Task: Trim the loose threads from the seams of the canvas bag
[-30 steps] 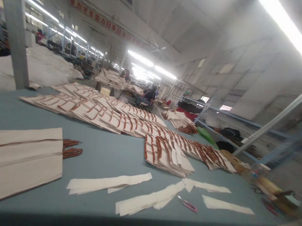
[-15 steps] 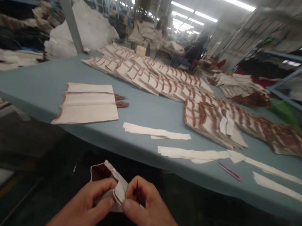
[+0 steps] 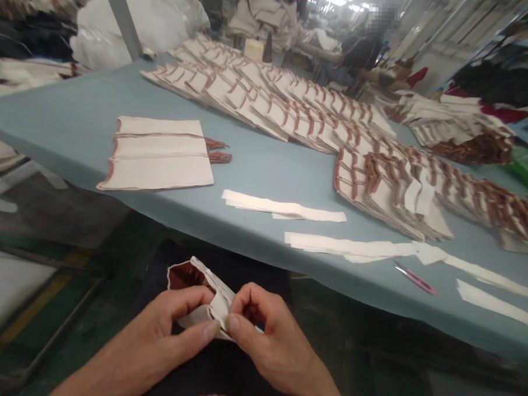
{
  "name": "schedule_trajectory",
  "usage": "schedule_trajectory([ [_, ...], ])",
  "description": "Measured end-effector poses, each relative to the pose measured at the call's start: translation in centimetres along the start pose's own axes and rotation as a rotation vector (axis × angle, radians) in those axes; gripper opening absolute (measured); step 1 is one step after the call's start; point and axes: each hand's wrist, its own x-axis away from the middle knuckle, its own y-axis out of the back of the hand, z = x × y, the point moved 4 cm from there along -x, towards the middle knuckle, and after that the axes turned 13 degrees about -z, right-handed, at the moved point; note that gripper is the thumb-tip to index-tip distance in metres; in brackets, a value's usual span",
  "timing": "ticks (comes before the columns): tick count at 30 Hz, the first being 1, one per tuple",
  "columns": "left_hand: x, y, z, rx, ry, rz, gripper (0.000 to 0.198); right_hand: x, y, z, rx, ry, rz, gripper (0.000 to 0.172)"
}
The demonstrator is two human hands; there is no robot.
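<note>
Both hands pinch a cream fabric piece with a brown lining (image 3: 182, 275) in front of my body, below the table edge. My left hand (image 3: 177, 322) grips its folded edge between thumb and forefinger. Close beside it, my right hand (image 3: 262, 326) pinches the same edge, fingers curled in. The brown inside shows at the piece's upper left; its lower part is hidden behind my hands. On the table beyond lies a flat cream panel (image 3: 160, 167) with brown edging and brown ties. Nearer the edge are cream fabric strips (image 3: 281, 207) and pink-handled thread snips (image 3: 415, 279).
The blue-green table (image 3: 167, 214) carries long overlapping rows of cream panels with brown trim (image 3: 268, 105). More strips (image 3: 358, 247) lie along its front edge. A metal post (image 3: 123, 19) rises at the back left by a white plastic bag (image 3: 167, 18). A person (image 3: 362, 47) sits farther back.
The view has tipped downward, so the table and my hands sit higher in the picture, and lettering on my dark clothing shows. My hands keep their pinch on the fabric piece.
</note>
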Motion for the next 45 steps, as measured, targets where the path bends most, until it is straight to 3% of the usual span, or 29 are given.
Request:
schedule_trajectory([
  [8, -0.5, 0.3, 0.2, 0.015, 0.013, 0.082, 0.030, 0.3, 0.3, 0.8, 0.099, -0.007, -0.017, 0.013],
  [14, -0.5, -0.9, -0.9, -0.083, -0.086, -0.208, 0.020, 0.4, -0.5, 0.5, 0.304, 0.172, -0.245, 0.006],
  [19, -0.4, -1.4, 0.0, 0.019, -0.052, -0.271, 0.028, 0.8, -2.0, -0.9, 0.386, 0.278, -0.419, 0.003],
  [26, 0.5, -0.4, 2.9, -0.042, -0.035, -0.241, 0.028, 1.6, -3.7, -2.9, 0.278, 0.036, -0.215, 0.015],
  [30, 1.2, -0.2, 3.6, -0.139, -0.024, -0.199, 0.035, 1.9, -3.8, -3.7, 0.338, -0.003, -0.210, 0.011],
  [34, 1.7, 0.2, 3.7, -0.239, -0.071, -0.286, 0.038, 1.5, -4.1, -4.0, 0.371, 0.037, -0.191, 0.016],
  [39, 0.9, -0.3, 4.4, -0.041, 0.042, -0.364, 0.049, 0.6, -4.8, -4.4, 0.152, -0.105, -0.120, 0.038],
  [42, 1.0, -0.7, 4.9, 0.040, 0.086, -0.375, 0.052, 0.8, -5.1, -4.1, 0.100, -0.088, -0.130, 0.028],
  [45, 1.9, -0.4, 5.1, 0.021, 0.072, -0.411, 0.055, 1.3, -4.7, -3.7, 0.155, 0.022, -0.204, 0.011],
])
